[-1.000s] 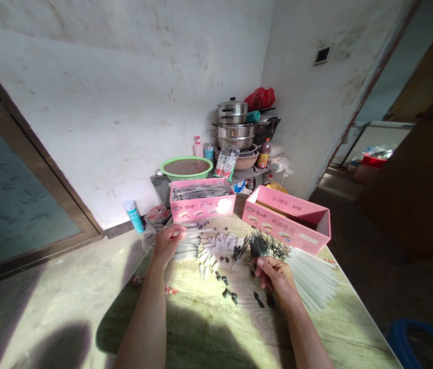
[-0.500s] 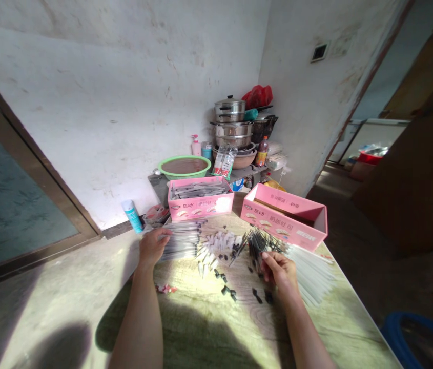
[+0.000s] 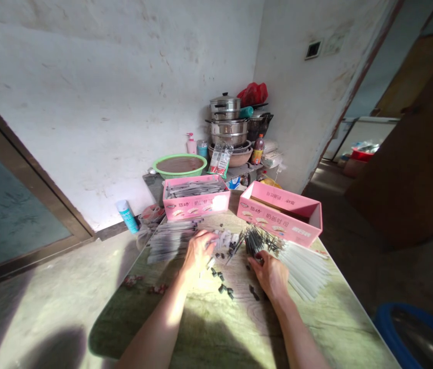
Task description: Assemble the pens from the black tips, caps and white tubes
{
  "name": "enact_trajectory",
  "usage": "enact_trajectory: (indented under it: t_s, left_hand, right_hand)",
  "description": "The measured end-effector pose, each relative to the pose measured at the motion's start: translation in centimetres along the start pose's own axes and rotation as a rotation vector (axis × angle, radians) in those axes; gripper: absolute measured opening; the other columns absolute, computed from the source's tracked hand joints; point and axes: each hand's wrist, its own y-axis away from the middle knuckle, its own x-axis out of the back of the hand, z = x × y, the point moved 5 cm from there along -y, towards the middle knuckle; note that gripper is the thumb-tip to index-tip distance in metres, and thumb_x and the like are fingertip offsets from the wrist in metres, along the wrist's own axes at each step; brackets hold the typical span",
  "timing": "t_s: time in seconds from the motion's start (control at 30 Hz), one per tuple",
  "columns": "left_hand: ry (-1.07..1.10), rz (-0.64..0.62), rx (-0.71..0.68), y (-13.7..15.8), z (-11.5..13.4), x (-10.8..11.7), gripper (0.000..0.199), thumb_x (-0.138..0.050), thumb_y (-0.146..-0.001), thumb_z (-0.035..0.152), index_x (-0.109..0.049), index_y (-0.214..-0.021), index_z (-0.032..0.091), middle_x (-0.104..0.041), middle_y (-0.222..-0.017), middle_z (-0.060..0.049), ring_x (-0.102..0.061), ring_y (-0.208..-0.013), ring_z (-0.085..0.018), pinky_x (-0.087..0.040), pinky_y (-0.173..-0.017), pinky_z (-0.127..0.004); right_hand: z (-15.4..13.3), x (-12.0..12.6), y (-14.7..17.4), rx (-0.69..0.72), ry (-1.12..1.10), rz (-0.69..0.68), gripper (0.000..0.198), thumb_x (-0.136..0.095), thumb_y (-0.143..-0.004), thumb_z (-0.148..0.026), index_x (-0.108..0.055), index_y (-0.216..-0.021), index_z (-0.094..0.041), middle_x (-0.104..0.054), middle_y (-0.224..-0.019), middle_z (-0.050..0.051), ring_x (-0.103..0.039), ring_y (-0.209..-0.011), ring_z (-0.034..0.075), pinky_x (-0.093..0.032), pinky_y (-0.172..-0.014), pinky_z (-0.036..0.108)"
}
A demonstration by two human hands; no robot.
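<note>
My left hand (image 3: 198, 252) is over the heap of small white pieces (image 3: 224, 240), its fingers curled down at the heap; what they pinch is hidden. On the right, my right hand (image 3: 270, 272) has thumb and fingers drawn together at the near end of a bundle of thin black sticks (image 3: 253, 240). I cannot make out what lies between those fingertips. Clear-looking thin tubes (image 3: 168, 243) lie in a row left of my left hand. White translucent tubes (image 3: 304, 269) fan out beyond my right hand. Small black caps (image 3: 226, 291) are scattered between my hands.
Two pink boxes stand at the table's far side: the left box (image 3: 197, 206) full of thin tubes, the right box (image 3: 277, 218) showing a brown inside. Behind are a green basin (image 3: 180, 173) and stacked steel pots (image 3: 228, 132). A blue tub (image 3: 389, 323) stands by the right edge.
My left hand has moved right, from the row of tubes to the white pieces. My right hand stays by the black sticks, its fingers lower. The view has shifted slightly.
</note>
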Motion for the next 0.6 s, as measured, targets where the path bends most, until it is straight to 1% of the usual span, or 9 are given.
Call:
enact_trajectory:
  t_s: [0.07,0.13,0.23,0.33,0.47,0.6]
  left_hand:
    - [-0.011,-0.088,-0.026,0.3,0.3,-1.5,0.020,-0.067,-0.087,0.015,-0.083,-0.094,0.024,-0.076,-0.096,-0.008,-0.071,-0.091,-0.024,-0.053,-0.088,-0.033]
    - [-0.060,-0.161,-0.035,0.4,0.3,-2.4,0.019,-0.067,-0.088,0.014,-0.083,-0.092,0.023,-0.077,-0.093,-0.008,-0.071,-0.088,-0.025,-0.053,-0.088,-0.034]
    - [-0.157,-0.245,-0.009,0.6,0.0,-2.7,0.019,-0.066,-0.091,0.015,-0.083,-0.095,0.021,-0.078,-0.095,-0.008,-0.071,-0.089,-0.024,-0.053,-0.089,-0.034]
    - [-0.235,-0.303,0.013,0.7,-0.3,-2.6,0.018,-0.068,-0.090,0.015,-0.083,-0.096,0.019,-0.078,-0.096,-0.008,-0.071,-0.089,-0.023,-0.052,-0.087,-0.032]
    - [-0.268,-0.327,0.026,0.7,-1.0,-2.7,0.016,-0.070,-0.089,0.017,-0.084,-0.096,0.020,-0.078,-0.093,-0.007,-0.071,-0.085,-0.022,-0.052,-0.082,-0.031]
    - [-0.227,-0.278,0.044,0.6,-1.3,-2.6,0.019,-0.065,-0.092,0.017,-0.084,-0.096,0.020,-0.079,-0.097,-0.009,-0.072,-0.089,-0.023,-0.050,-0.085,-0.032]
  right_hand:
    - [-0.7,-0.1,0.1,0.015,0.082,-0.036,0.020,-0.065,-0.100,-0.037,-0.075,-0.102,-0.020,-0.081,-0.089,0.014,-0.077,-0.085,0.030,-0.040,-0.064,0.033]
    - [-1.1,-0.2,0.1,0.015,0.155,-0.063,0.018,-0.062,-0.101,-0.033,-0.074,-0.102,-0.020,-0.081,-0.091,0.015,-0.078,-0.087,0.030,-0.041,-0.065,0.032]
    - [-1.5,-0.1,0.1,0.011,0.223,-0.077,0.020,-0.057,-0.103,-0.030,-0.073,-0.102,-0.018,-0.080,-0.094,0.015,-0.078,-0.089,0.029,-0.043,-0.068,0.032]
    - [-1.6,-0.1,0.2,-0.009,0.237,-0.103,0.021,-0.057,-0.103,-0.030,-0.073,-0.105,-0.017,-0.081,-0.096,0.016,-0.078,-0.092,0.030,-0.045,-0.070,0.032]
    - [-1.3,-0.1,0.3,-0.023,0.211,-0.112,0.021,-0.056,-0.101,-0.028,-0.075,-0.101,-0.018,-0.081,-0.095,0.016,-0.077,-0.092,0.030,-0.045,-0.070,0.033]
    - [-0.3,-0.3,0.3,-0.034,0.095,-0.060,0.022,-0.057,-0.098,-0.027,-0.076,-0.091,-0.019,-0.080,-0.088,0.015,-0.077,-0.083,0.030,-0.043,-0.064,0.033]
